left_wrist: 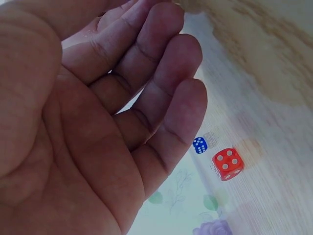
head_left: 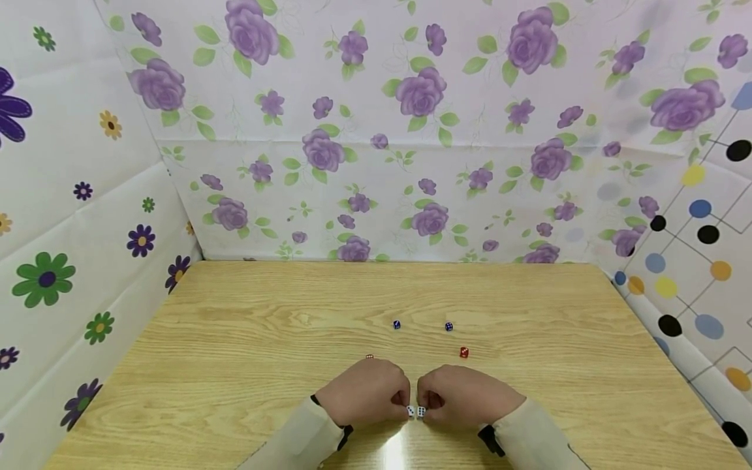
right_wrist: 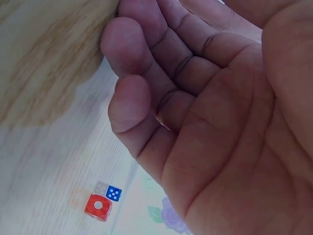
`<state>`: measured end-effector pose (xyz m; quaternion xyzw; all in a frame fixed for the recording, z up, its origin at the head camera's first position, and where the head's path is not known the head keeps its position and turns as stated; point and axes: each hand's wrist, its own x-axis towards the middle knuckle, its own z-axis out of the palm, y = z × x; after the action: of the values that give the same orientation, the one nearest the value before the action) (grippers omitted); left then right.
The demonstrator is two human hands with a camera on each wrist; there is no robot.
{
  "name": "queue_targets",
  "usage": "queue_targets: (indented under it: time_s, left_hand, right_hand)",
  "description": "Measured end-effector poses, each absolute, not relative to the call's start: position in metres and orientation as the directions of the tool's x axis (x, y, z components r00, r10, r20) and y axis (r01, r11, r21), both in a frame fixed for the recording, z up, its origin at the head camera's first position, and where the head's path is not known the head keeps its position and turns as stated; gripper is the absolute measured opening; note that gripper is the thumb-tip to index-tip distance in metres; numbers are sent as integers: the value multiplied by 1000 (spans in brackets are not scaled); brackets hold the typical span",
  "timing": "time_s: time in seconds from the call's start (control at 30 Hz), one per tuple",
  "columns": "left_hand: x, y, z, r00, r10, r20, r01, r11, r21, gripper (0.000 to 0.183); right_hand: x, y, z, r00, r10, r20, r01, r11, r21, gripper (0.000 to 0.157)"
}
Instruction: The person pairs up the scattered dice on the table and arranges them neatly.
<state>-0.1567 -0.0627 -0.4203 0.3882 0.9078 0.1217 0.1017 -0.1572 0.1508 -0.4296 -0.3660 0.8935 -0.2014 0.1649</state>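
Near the front of the wooden table, my left hand (head_left: 371,393) pinches a white die (head_left: 410,411) between thumb and fingertip. Facing it, my right hand (head_left: 464,396) pinches another white die (head_left: 421,412); a narrow gap separates the two dice. Both wrist views show curled fingers, with the white dice hidden. Past the left knuckles, a red die (head_left: 369,357) is partly covered. A second red die (head_left: 464,352) lies beyond the right hand. Farther back are two blue dice, one on the left (head_left: 396,324) and one on the right (head_left: 449,326).
The wood-grain table (head_left: 264,326) runs back to a wall cloth (head_left: 376,196) with purple roses. A flower-print cloth (head_left: 106,261) borders the left side, and a dotted cloth (head_left: 705,294) borders the right.
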Motion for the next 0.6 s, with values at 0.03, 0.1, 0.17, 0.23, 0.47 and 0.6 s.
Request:
queue_targets:
  time_s: [0.03,0.1,0.17,0.23,0.47,0.6]
  left_hand:
    - [-157,-62,-420,-677,730,-90,681,668,300,20]
    - [-157,-62,-421,-677,731,-89,682,668,299,19]
    - [-157,-61,-422,-677,731,-85,683,667,298,18]
    - [-158,-61,-422,-679,730,-83,684,669,292,18]
    - [-158,-61,-423,-681,728,-85,682,672,289,19]
    - [-159,-60,-423,-679,729,-84,683,670,291,17]
  right_hand:
    - [-158,151,-430,-678,-720,-149,-585,651,-483,19]
    - [-158,150,-430,-679,-718,-156,-578,653,-489,18]
    - [-158,150,-431,-678,-718,-158,-571,650,-501,17]
    - [-158,150,-431,-677,-719,-159,-570,649,-503,17]
    - [-158,150,-432,-680,-716,-157,-570,651,-500,17]
    - [-158,151,-432,-682,-713,-162,-563,653,-506,16]
